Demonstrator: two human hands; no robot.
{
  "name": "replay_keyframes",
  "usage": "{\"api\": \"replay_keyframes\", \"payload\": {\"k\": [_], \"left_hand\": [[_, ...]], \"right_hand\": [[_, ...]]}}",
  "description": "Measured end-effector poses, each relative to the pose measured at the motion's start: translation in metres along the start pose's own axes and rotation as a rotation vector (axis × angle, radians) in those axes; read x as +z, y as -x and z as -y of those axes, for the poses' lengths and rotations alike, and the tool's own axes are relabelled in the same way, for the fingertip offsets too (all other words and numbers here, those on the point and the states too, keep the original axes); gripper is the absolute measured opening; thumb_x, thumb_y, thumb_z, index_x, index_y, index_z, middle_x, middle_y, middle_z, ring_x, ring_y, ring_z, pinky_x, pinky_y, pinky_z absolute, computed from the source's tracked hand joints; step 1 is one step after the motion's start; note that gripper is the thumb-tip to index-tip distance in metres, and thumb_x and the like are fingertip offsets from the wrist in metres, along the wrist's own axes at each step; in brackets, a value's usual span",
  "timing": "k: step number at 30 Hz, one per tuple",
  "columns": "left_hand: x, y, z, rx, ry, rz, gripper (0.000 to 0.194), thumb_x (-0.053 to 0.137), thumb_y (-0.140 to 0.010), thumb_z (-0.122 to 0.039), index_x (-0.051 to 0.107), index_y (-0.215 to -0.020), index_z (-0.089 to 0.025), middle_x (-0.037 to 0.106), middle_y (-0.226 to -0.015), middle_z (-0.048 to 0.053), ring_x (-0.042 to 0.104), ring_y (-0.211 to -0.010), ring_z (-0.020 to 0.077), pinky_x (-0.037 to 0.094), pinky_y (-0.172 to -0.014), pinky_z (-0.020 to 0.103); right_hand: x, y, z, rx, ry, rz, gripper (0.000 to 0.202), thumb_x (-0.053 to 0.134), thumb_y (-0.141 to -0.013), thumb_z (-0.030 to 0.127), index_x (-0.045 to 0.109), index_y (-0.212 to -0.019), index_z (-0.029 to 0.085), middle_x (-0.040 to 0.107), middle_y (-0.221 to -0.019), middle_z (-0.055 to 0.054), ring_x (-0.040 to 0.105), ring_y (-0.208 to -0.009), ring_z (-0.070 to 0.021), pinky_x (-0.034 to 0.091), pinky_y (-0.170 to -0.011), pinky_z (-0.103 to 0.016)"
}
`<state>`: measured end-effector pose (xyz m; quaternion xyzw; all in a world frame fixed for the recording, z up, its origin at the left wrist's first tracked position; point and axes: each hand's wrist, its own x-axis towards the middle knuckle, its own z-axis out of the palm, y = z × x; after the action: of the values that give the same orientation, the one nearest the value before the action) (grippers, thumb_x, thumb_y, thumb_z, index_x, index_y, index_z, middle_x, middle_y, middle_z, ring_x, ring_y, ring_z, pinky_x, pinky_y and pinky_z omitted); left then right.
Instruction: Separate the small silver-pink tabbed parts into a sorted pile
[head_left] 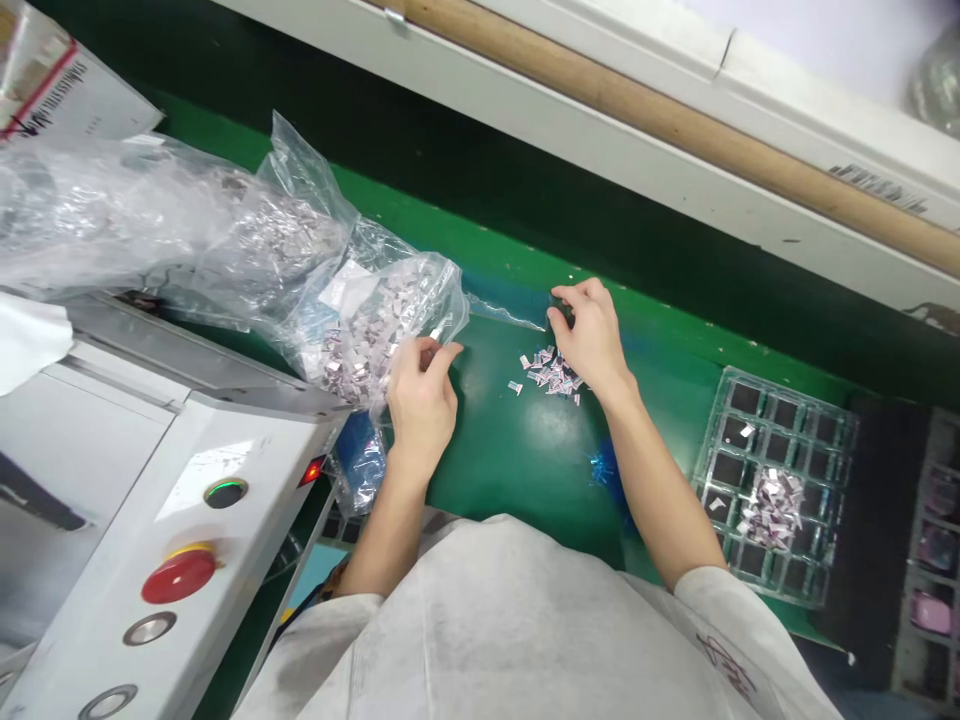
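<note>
My left hand [422, 405] is at the right edge of a clear plastic bag [442, 285], its fingers curled in on the film. Inside the bag lies a heap of small white-and-purple pieces [356, 360]. My right hand [594, 340] is bent at the far side of the green work surface [495, 450], thumb and fingers closed around a small dark object [561, 312] that I cannot make out. Just in front of that hand, a loose pile of small flat pieces [553, 372] is spread on the surface.
To the right lies a clear compartment tray [720, 425] with a heap of similar pieces on it. A larger filled plastic bag [172, 220] stretches along the left. A machine panel [259, 440] with a red button [178, 575] stands at near left. A pale ledge [600, 120] crosses behind.
</note>
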<state>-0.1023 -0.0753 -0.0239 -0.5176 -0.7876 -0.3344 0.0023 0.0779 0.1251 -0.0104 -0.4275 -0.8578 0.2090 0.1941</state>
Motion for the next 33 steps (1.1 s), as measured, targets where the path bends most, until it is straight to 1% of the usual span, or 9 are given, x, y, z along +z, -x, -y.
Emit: {"api": "replay_keyframes", "payload": {"k": [4, 9, 12, 15, 20, 23, 26, 28, 33], "left_hand": [[0.001, 0.000, 0.000, -0.017, -0.011, -0.035, 0.038, 0.047, -0.101, -0.007, 0.080, -0.115, -0.020, 0.067, -0.116, 0.013, 0.067, -0.105, 0.0252, 0.055, -0.097, 0.041], [0.001, 0.001, -0.003, -0.051, -0.028, -0.015, 0.023, 0.060, -0.105, -0.024, 0.079, -0.116, -0.016, 0.067, -0.120, 0.018, 0.068, -0.110, 0.0310, 0.055, -0.099, 0.048], [0.003, 0.001, -0.003, -0.075, 0.012, -0.004, 0.021, 0.061, -0.107, -0.027, 0.079, -0.109, -0.017, 0.068, -0.119, 0.018, 0.068, -0.108, 0.0302, 0.054, -0.099, 0.048], [0.003, 0.000, -0.002, -0.066, 0.021, -0.043, 0.023, 0.057, -0.109, -0.025, 0.078, -0.103, -0.017, 0.069, -0.114, 0.016, 0.068, -0.103, 0.0279, 0.054, -0.097, 0.047], [-0.005, -0.001, -0.010, -0.029, 0.074, -0.135, 0.019, 0.061, -0.109, -0.029, 0.079, -0.110, -0.022, 0.068, -0.113, 0.013, 0.068, -0.107, 0.0266, 0.055, -0.094, 0.042], [-0.010, 0.002, -0.023, -0.073, 0.246, -0.151, 0.018, 0.061, -0.110, -0.029, 0.077, -0.112, -0.022, 0.072, -0.111, 0.011, 0.072, -0.101, 0.0227, 0.057, -0.092, 0.039], [-0.010, 0.005, -0.037, -0.234, 0.628, -0.099, 0.016, 0.060, -0.112, -0.033, 0.071, -0.115, -0.022, 0.078, -0.100, 0.006, 0.073, -0.078, 0.0155, 0.058, -0.075, 0.031], [-0.006, 0.007, -0.044, -0.349, 0.843, -0.069, 0.016, 0.066, -0.110, -0.036, 0.071, -0.112, -0.021, 0.080, -0.096, 0.005, 0.073, -0.071, 0.0136, 0.057, -0.065, 0.027], [0.002, 0.008, -0.048, -0.433, 0.977, -0.063, 0.024, 0.081, -0.099, -0.032, 0.065, -0.113, -0.022, 0.082, -0.098, 0.004, 0.080, -0.076, 0.0151, 0.063, -0.067, 0.026]], "right_hand": [[0.002, 0.001, 0.002, 0.005, 0.024, -0.020, 0.029, 0.060, -0.102, 0.019, 0.080, -0.123, 0.019, 0.065, -0.113, -0.015, 0.062, -0.109, -0.0334, 0.055, -0.105, -0.056], [0.006, 0.001, 0.003, -0.007, 0.042, -0.054, 0.028, 0.057, -0.104, 0.020, 0.082, -0.115, 0.020, 0.065, -0.112, -0.015, 0.059, -0.108, -0.0333, 0.055, -0.104, -0.058], [0.007, 0.000, 0.003, -0.003, 0.030, -0.063, 0.026, 0.058, -0.104, 0.020, 0.083, -0.111, 0.020, 0.065, -0.111, -0.014, 0.059, -0.108, -0.0326, 0.055, -0.104, -0.057], [0.007, 0.000, 0.004, 0.014, 0.011, -0.080, 0.023, 0.059, -0.104, 0.019, 0.081, -0.111, 0.021, 0.067, -0.113, -0.013, 0.060, -0.111, -0.0326, 0.054, -0.106, -0.056], [0.007, 0.002, 0.005, 0.041, -0.039, -0.106, 0.015, 0.062, -0.100, 0.016, 0.075, -0.104, 0.024, 0.070, -0.113, -0.010, 0.063, -0.109, -0.0306, 0.055, -0.100, -0.051], [0.007, 0.002, 0.004, 0.045, -0.057, -0.116, 0.013, 0.063, -0.097, 0.016, 0.072, -0.099, 0.025, 0.072, -0.110, -0.008, 0.064, -0.102, -0.0282, 0.055, -0.096, -0.049], [0.007, 0.000, 0.004, 0.035, -0.065, -0.130, 0.012, 0.062, -0.098, 0.018, 0.072, -0.096, 0.025, 0.073, -0.108, -0.008, 0.065, -0.098, -0.0278, 0.054, -0.095, -0.048], [0.005, -0.001, 0.005, 0.031, -0.077, -0.140, 0.014, 0.062, -0.098, 0.019, 0.073, -0.093, 0.025, 0.073, -0.105, -0.008, 0.065, -0.097, -0.0279, 0.054, -0.095, -0.048], [-0.009, 0.010, 0.023, -0.006, -0.268, -0.151, 0.013, 0.063, -0.098, 0.021, 0.074, -0.092, 0.025, 0.076, -0.104, -0.007, 0.068, -0.098, -0.0265, 0.057, -0.089, -0.044]]}}
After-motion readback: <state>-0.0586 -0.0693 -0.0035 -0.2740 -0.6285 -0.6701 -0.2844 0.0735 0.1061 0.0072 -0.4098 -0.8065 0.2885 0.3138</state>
